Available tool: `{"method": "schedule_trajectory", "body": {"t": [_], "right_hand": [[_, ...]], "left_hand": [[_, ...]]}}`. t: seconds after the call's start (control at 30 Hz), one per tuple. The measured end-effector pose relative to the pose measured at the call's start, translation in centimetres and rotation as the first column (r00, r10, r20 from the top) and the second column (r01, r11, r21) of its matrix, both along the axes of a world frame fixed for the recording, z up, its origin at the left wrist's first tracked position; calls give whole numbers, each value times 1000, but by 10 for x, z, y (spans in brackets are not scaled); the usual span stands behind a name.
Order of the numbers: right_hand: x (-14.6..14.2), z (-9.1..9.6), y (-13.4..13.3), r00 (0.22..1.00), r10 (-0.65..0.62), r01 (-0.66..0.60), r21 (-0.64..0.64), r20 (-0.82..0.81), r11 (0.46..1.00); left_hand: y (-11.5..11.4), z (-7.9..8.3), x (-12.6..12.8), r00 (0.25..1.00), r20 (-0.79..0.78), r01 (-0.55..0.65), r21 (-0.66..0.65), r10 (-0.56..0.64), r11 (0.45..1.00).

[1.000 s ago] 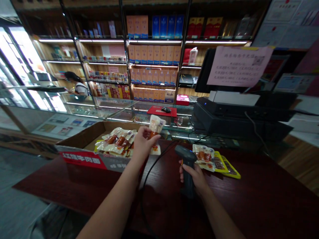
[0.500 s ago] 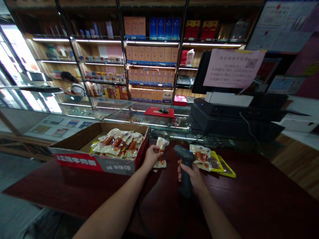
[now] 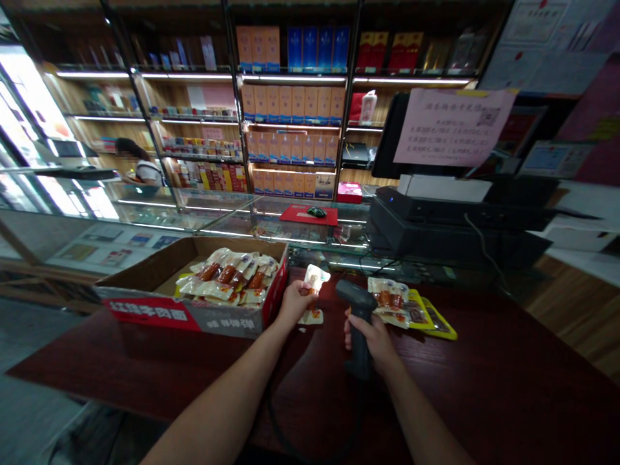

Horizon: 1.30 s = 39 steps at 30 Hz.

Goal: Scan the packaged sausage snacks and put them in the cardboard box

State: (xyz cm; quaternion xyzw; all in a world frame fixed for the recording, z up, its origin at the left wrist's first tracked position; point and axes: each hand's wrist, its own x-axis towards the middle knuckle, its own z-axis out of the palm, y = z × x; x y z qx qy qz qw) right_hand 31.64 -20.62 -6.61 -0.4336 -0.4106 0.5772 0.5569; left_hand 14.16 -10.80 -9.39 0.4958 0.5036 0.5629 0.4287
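Between the fingers of my left hand (image 3: pixel 293 301) is a small vacuum-packed sausage (image 3: pixel 316 279), its upper end lit bright white. Just under that hand, a cream wrapper end (image 3: pixel 312 317) shows near the table top; I cannot tell if it belongs to the same pack. My right hand (image 3: pixel 372 336) is wrapped round the handle of a dark barcode scanner (image 3: pixel 357 296), whose head faces the lit pack. To the left, an open cardboard box (image 3: pixel 159 309) holds many similar packs (image 3: pixel 232 274). Right of the scanner lie more sausage packs (image 3: pixel 390 298) and yellow-edged packets (image 3: pixel 438 323).
The dark red table (image 3: pixel 194 368) carries all of this. Behind it stand a glass counter (image 3: pixel 232 219) with a mouse (image 3: pixel 316 212) on a red mat, and a black cash-register unit (image 3: pixel 436 226). A person (image 3: pixel 140 165) is at the far left. The scanner's cable (image 3: pixel 276 420) hangs toward me.
A bright light now falls on the upper end of the sausage pack in my left hand. Both hands stay nearly in place; the whole view has shifted slightly.
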Motion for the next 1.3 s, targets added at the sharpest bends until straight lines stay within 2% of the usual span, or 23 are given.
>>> {"method": "schedule_trajectory", "body": {"t": [0.13, 0.27, 0.43, 0.57, 0.63, 0.77, 0.87, 0.97, 1.07, 1.17, 1.23, 1.3], "right_hand": [[0, 3, 0, 1000, -12, 12, -32, -6, 999], [7, 15, -3, 999, -43, 42, -53, -16, 998], [38, 30, -13, 993, -119, 120, -58, 19, 991], [80, 27, -28, 963, -255, 260, -55, 81, 964], [104, 24, -37, 941, -320, 328, -58, 111, 943], [143, 24, -55, 909, -387, 404, -97, 155, 910], [160, 29, -66, 892, -435, 447, -94, 126, 889], [167, 33, -74, 889, -438, 451, -99, 130, 887], [170, 33, -77, 890, -434, 448, -92, 138, 889], [168, 32, -78, 889, -434, 449, -89, 146, 889], [165, 32, -76, 892, -428, 443, -91, 147, 892], [161, 32, -73, 898, -413, 429, -92, 148, 899]], "left_hand": [[-3, -3, 4, 999, 44, -1, -62, 4, 998], [-8, 2, 20, 999, 48, 18, -68, -15, 998], [-8, 17, 69, 981, 130, 152, -79, -141, 985], [-2, 21, 120, 963, 159, 230, -67, -217, 971], [1, 21, 145, 968, 100, 236, -65, -229, 970], [3, 23, 189, 964, -141, 223, -39, -226, 974], [-1, 26, 217, 929, -309, 210, -14, -204, 978], [-7, 29, 236, 852, -492, 223, 33, -178, 974], [-12, 32, 243, 724, -675, 282, 102, -142, 954], [-14, 35, 240, 618, -783, 304, 150, -75, 941], [-15, 37, 236, 583, -810, 308, 149, -62, 940], [-17, 40, 230, 590, -804, 318, 142, -78, 938]]}}
